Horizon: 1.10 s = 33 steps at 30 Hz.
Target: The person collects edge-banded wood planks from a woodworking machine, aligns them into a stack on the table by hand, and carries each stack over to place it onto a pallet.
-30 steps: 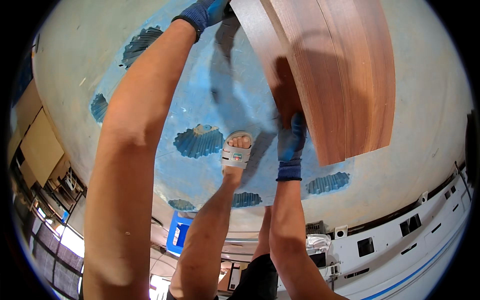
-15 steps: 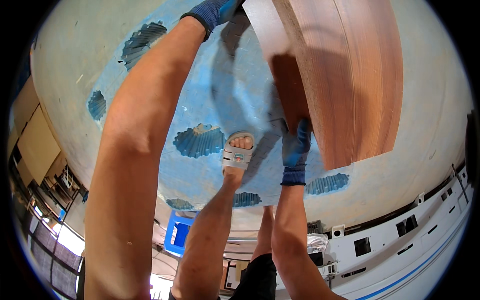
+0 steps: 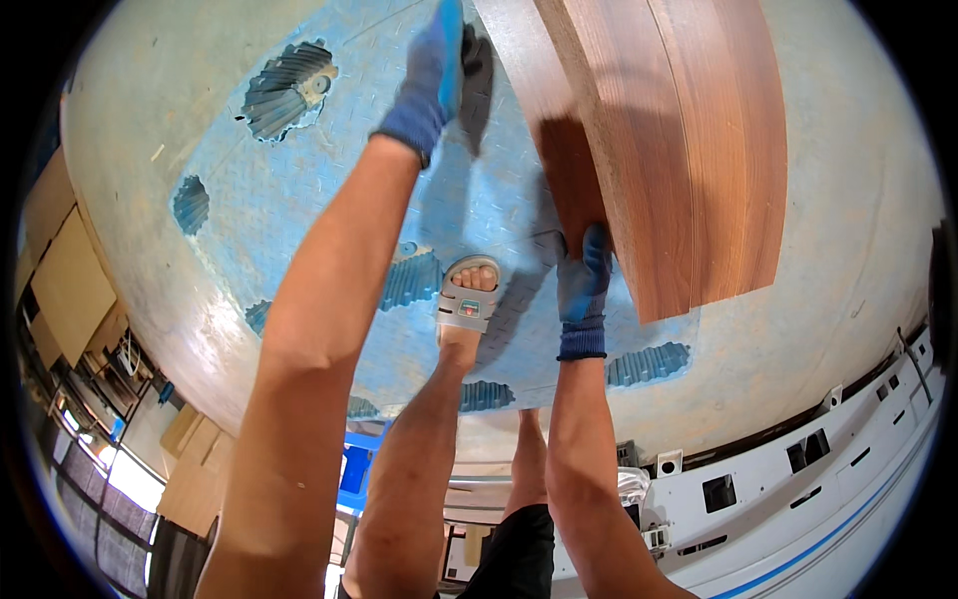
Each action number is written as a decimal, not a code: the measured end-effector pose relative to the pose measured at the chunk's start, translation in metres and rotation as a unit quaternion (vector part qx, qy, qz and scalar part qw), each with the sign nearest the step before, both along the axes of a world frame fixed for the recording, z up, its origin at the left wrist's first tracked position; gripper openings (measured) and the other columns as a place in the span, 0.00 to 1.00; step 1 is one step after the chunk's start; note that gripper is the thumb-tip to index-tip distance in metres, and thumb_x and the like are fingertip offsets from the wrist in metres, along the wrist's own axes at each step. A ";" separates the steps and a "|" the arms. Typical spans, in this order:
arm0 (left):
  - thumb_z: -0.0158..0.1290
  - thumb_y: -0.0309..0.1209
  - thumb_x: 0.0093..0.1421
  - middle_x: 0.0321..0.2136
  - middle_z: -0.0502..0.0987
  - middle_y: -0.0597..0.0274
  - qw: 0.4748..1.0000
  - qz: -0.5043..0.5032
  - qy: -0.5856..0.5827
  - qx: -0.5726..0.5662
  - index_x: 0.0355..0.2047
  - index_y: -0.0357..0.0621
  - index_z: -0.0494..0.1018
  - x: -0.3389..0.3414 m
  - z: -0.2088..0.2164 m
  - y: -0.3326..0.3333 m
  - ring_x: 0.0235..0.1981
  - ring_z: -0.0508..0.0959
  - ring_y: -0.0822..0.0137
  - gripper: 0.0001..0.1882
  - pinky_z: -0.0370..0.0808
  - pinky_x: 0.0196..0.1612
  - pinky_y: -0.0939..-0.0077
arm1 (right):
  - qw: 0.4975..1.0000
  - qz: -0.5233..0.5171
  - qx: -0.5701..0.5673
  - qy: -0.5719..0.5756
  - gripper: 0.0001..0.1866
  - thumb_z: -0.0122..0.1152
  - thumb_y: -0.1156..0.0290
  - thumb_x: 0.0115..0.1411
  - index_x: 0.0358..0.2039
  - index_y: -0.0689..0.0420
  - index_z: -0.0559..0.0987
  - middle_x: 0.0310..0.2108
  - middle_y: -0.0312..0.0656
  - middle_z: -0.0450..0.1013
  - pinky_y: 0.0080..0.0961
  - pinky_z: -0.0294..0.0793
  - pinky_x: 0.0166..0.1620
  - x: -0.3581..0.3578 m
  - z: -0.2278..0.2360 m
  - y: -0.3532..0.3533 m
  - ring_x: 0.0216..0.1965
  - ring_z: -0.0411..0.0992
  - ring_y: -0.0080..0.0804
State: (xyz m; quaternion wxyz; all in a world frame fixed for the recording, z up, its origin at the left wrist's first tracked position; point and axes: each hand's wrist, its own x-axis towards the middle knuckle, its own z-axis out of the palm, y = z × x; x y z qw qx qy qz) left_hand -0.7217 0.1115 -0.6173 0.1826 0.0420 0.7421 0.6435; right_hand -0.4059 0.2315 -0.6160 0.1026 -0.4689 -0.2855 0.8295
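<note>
Two wood-grain boards lie stacked at the upper right, the upper board overlapping a lower board whose left strip shows, partly in shadow. My right hand, in a blue-coated knit glove, is closed on the near end of the lower board, with the thumb along its edge and the other fingers mostly hidden. Left of the boards, my left hand wears a matching glove. It is held apart from the boards with its fingers stretched out toward the upper picture edge, where the tips are partly cut off.
Under the boards is a worn blue plastic pallet with broken, ribbed holes. My sandalled foot stands on it. A blue plastic stool is behind my leg. White machine framing runs along the lower right; flat panels lean at the left.
My left hand has come down into fuller view, away from the boards' far end. The boards and my right hand have shifted slightly left and up in the picture, and the view has moved a little.
</note>
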 end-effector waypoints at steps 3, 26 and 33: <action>0.51 0.56 0.67 0.31 0.74 0.69 0.960 0.111 -0.244 0.082 0.46 0.43 0.79 0.059 0.003 0.035 0.32 0.68 0.75 0.27 0.70 0.37 0.73 | 1.000 0.005 0.002 -0.003 0.39 0.70 0.59 0.59 0.68 0.48 0.63 0.66 0.38 0.58 0.52 0.55 0.68 0.009 -0.010 0.013 0.68 0.54 0.37; 0.47 0.36 0.68 0.25 0.77 0.54 0.952 -0.017 -0.098 -0.290 0.36 0.30 0.75 0.422 0.100 -0.205 0.30 0.73 0.66 0.18 0.71 0.35 0.58 | 0.954 0.232 0.093 -0.164 0.06 0.60 0.66 0.64 0.30 0.51 0.76 0.25 0.26 0.70 0.18 0.65 0.26 0.281 0.117 0.037 0.23 0.66 0.13; 0.53 0.39 0.62 0.28 0.82 0.49 0.930 -0.100 -0.210 -0.284 0.33 0.43 0.82 0.717 0.246 -0.365 0.30 0.81 0.57 0.14 0.76 0.35 0.60 | 0.903 0.236 0.088 -0.347 0.08 0.59 0.66 0.58 0.29 0.57 0.79 0.21 0.35 0.70 0.24 0.65 0.19 0.523 0.233 0.064 0.19 0.70 0.25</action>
